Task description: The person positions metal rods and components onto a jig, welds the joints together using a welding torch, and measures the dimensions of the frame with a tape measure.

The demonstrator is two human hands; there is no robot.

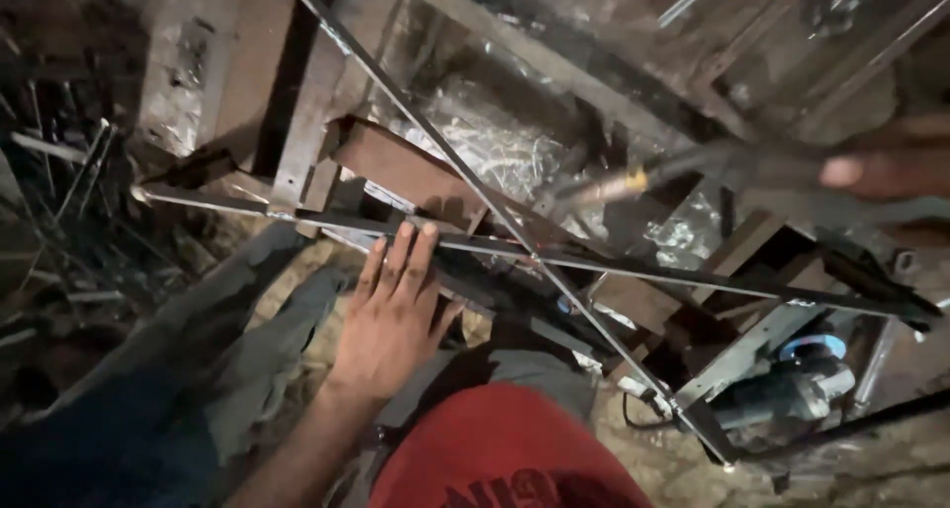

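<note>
My left hand (393, 310) lies flat, fingers together, its fingertips pressing on a thin metal bar (297, 214) that crosses a second, diagonal bar (416, 122) near the middle of the view. My right hand (886, 167), blurred at the right edge, grips a welding torch (683, 172) whose brass-coloured tip (618, 184) points left, hanging a little above and to the right of the bars' crossing (537, 259). The bars rest over a rusty metal frame (406, 167).
An angle grinder (787, 384) with a blue disc lies at the lower right on the dirt floor. Scrap rods and metal pieces (69, 191) pile up at the left. A grey cloth (237, 340) lies beside my left arm. My red garment (505, 454) fills the bottom centre.
</note>
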